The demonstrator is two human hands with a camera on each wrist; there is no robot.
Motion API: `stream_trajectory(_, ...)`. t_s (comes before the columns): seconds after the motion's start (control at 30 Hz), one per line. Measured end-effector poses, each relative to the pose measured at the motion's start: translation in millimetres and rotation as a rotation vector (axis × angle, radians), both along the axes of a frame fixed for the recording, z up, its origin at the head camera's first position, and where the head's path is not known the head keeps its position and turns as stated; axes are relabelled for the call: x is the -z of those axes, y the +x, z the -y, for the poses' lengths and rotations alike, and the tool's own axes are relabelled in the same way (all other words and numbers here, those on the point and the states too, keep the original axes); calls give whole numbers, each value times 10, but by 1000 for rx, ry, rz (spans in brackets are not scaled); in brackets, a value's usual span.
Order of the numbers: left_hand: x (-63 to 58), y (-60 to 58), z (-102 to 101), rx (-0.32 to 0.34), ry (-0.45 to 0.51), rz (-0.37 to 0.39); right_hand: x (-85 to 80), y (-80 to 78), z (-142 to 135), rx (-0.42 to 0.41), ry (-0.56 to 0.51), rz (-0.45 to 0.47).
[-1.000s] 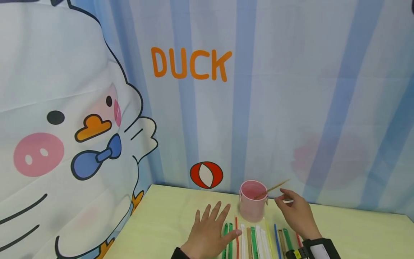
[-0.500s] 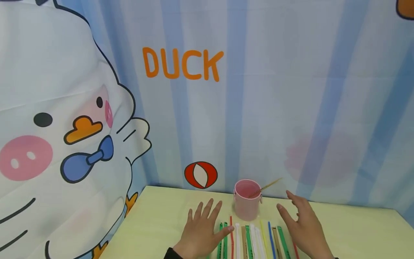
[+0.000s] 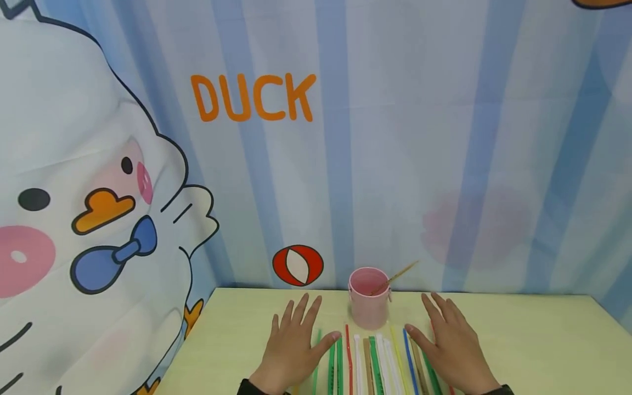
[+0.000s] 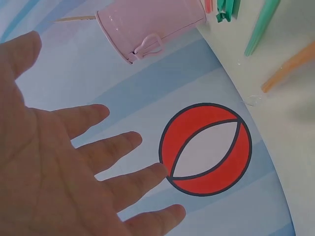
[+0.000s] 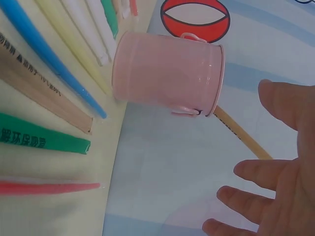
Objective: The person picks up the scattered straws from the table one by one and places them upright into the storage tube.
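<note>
Resting flat on the table [image 3: 543, 340], both our hands lie spread with straight fingers and hold nothing: the left hand [image 3: 291, 351] sits at the left end of the row of straws [image 3: 380, 362], its thumb touching the first green ones, and the right hand [image 3: 451, 351] covers the right end of the same row. The straws lie side by side, all pointing from the near edge toward the far edge, so each colour can be picked without disturbing its neighbour, as we judge it. Just beyond their far tips stands the pink cup [image 3: 368, 299], upright and close to the far edge where the duck curtain [image 3: 148, 164] comes down to the table. One thin wooden stick [image 3: 397, 274] already leans in the cup, its top tilted to the right — the open mouth is left free for more. The wrist views show open palms and the cup's small handle, nothing pinched. For moving there is wide bare surface to the right of the right hand and also to the left of the left hand; behind the cup there is almost no room.
</note>
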State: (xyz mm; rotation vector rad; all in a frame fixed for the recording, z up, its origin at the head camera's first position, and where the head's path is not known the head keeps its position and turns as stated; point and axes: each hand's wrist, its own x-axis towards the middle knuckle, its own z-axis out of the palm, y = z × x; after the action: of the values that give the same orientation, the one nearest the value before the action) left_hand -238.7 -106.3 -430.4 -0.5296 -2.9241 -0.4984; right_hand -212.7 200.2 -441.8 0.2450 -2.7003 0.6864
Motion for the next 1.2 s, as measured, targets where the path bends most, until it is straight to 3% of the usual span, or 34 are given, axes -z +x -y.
stream_trajectory(0.83,-33,11,68,-5,-7,10,-28,27,105,-8,2,18)
stream_trajectory(1.03,-46,-22,102,-40,-49,74,-41,25,97,-12,-9,19)
stream_trajectory(1.2,13,-34,155,-83,-128,146,-39,23,96,-20,-22,3)
